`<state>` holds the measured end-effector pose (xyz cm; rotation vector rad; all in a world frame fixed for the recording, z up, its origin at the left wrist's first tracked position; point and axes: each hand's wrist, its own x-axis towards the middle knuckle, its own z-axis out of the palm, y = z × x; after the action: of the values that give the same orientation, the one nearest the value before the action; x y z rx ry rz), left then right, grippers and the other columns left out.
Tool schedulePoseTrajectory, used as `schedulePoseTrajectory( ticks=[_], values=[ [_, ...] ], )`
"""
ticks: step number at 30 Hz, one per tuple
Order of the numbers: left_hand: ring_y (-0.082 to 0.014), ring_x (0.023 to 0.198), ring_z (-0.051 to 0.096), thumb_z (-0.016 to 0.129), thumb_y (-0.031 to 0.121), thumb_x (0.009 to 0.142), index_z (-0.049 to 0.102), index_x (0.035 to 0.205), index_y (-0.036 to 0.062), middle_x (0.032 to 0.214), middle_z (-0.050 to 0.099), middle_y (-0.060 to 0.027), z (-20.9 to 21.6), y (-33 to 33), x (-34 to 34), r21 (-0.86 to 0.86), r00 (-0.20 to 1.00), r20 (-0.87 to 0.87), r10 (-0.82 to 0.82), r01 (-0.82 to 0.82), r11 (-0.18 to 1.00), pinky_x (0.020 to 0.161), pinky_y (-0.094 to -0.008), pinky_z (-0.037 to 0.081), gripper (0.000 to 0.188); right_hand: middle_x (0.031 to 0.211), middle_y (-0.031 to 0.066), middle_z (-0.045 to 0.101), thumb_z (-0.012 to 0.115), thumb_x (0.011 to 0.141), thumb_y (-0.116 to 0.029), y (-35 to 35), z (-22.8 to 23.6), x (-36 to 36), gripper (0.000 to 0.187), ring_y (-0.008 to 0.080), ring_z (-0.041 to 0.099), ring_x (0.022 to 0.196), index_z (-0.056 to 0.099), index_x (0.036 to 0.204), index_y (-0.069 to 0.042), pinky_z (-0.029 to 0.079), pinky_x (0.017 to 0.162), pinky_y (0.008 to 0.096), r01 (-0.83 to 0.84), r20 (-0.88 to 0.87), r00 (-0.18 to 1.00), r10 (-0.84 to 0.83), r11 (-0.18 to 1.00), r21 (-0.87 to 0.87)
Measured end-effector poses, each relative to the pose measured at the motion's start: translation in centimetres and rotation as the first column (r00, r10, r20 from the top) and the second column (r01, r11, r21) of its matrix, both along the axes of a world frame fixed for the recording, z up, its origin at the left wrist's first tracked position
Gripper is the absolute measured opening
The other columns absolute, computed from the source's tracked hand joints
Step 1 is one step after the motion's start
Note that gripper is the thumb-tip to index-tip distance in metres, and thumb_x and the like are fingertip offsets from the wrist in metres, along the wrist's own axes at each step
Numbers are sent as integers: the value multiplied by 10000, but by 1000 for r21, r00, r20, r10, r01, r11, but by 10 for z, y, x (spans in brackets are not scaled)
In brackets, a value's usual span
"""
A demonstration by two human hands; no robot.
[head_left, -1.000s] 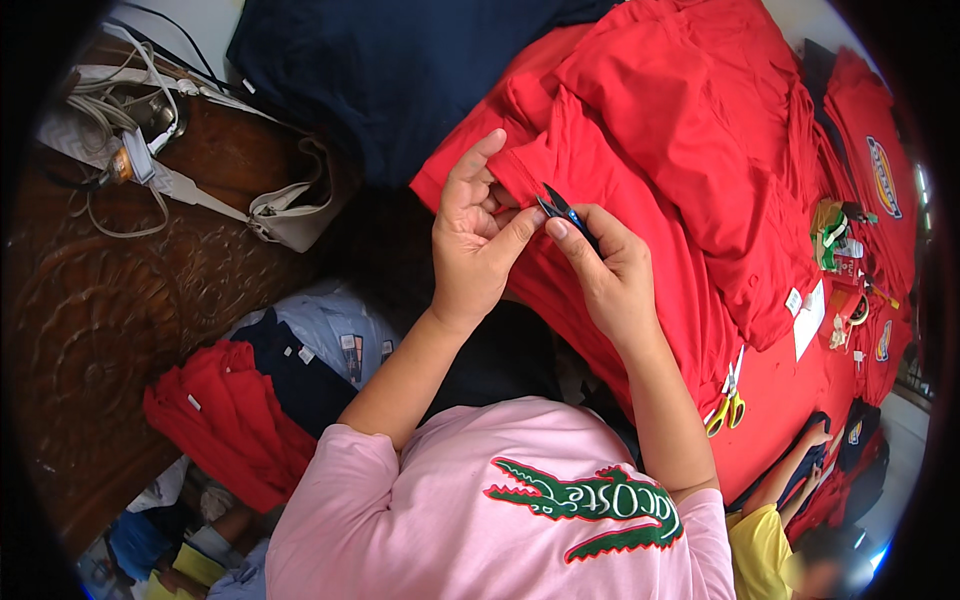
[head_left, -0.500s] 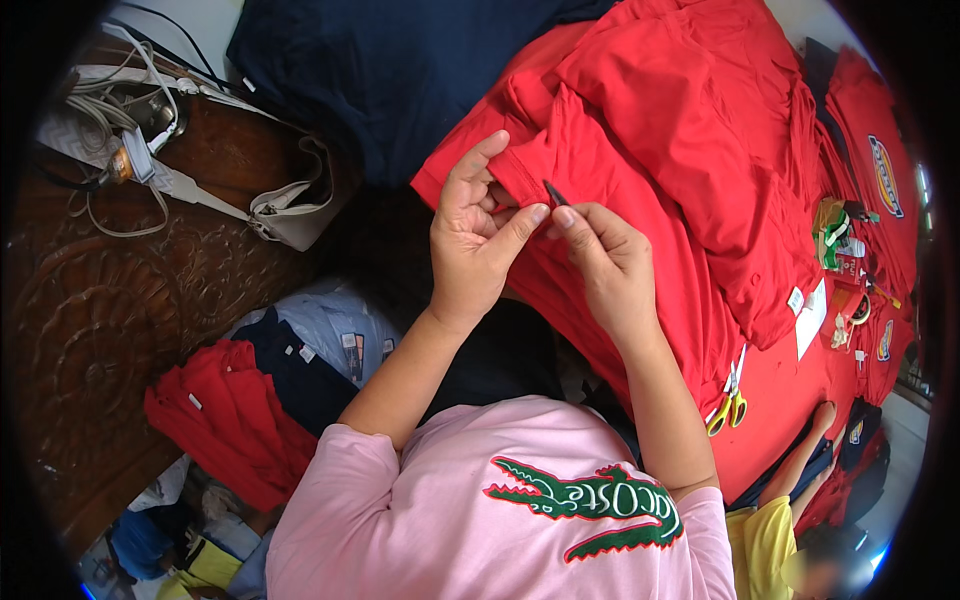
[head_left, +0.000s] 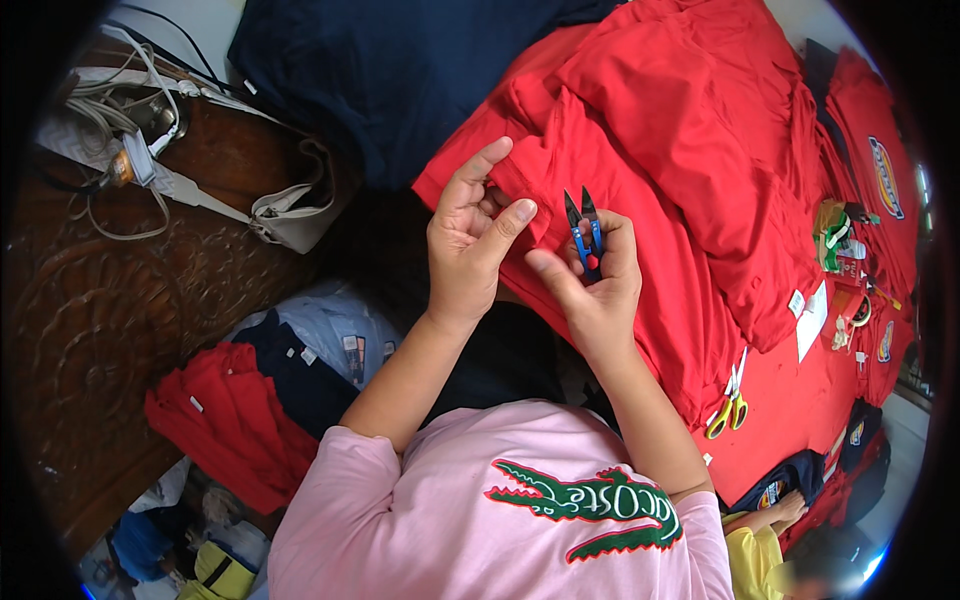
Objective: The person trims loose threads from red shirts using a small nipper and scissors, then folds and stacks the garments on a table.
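In my right hand (head_left: pixel 605 290) is a pair of blue thread snips (head_left: pixel 592 235), its dark blades apart and pointing away from me, with a red spot near the fingers. My thumb stands off from the snips while the other fingers wrap them. My left hand (head_left: pixel 465 240) is at the hemmed edge of a red garment (head_left: pixel 660 130), index finger and thumb stretched out. Its other fingers curl in against that edge and seem to hold it, though they are partly hidden. The snips are a short way right of my left thumb.
Yellow-handled scissors (head_left: pixel 733 400) lie on the red cloth at right, near a white paper (head_left: pixel 812 320). Dark blue cloth (head_left: pixel 400 80) is piled at the far side. Left are a carved wooden surface (head_left: pixel 100 330), a pale bag (head_left: pixel 300 220) and folded garments (head_left: pixel 225 410). Another person's hand (head_left: pixel 785 510) is lower right.
My right hand has drawn back slightly from my left thumb and turned, so the snips show with their blades spread. The other person's arm at lower right has moved down.
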<state>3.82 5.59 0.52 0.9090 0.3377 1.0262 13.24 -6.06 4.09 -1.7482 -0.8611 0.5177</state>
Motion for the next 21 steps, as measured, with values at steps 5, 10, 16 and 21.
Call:
schedulePoseTrajectory(
  ticks=[5, 10, 16, 21],
  values=[
    [-131, 1089, 659, 690, -50, 972, 489, 1503, -27, 1440, 596, -137, 3, -1, -1, -27, 1000, 11, -9, 9, 1000, 974, -292, 557, 568, 832, 37, 629, 896, 787, -128, 5, -15, -4, 461, 180, 574, 725, 605, 1136, -49, 499, 737, 342, 97, 236, 969, -79, 993, -66],
    [-115, 877, 648, 745, -61, 908, 637, 1370, -1, 1109, 673, -68, 9, 7, -9, 186, 950, -313, 11, 50, 981, 829, -265, 542, 478, 763, -9, 603, 755, 895, -50, 2, 0, 20, 110, 100, 532, 707, 703, 989, -24, 451, 694, 271, 95, 95, 991, -90, 995, -44],
    [-150, 872, 625, 825, 94, 880, 741, 961, 16, 859, 626, -39, 17, 47, -9, 645, 846, -463, 265, 117, 755, 883, -302, 506, 141, 756, -106, 514, 764, 995, -157, -1, 40, 75, 141, 2, 386, 667, 693, 927, -55, 305, 590, 209, 142, -331, 936, -116, 988, 56],
    [-106, 987, 551, 597, 260, 1103, 628, 953, 69, 916, 574, 23, 25, 43, 14, 144, 955, -194, -226, 256, 956, 1062, -286, 386, 245, 728, -110, 490, 770, 999, -231, -1, 47, 93, 174, 9, 356, 625, 687, 931, -93, 287, 561, 218, 152, -351, 927, -129, 988, 38]
  ],
)
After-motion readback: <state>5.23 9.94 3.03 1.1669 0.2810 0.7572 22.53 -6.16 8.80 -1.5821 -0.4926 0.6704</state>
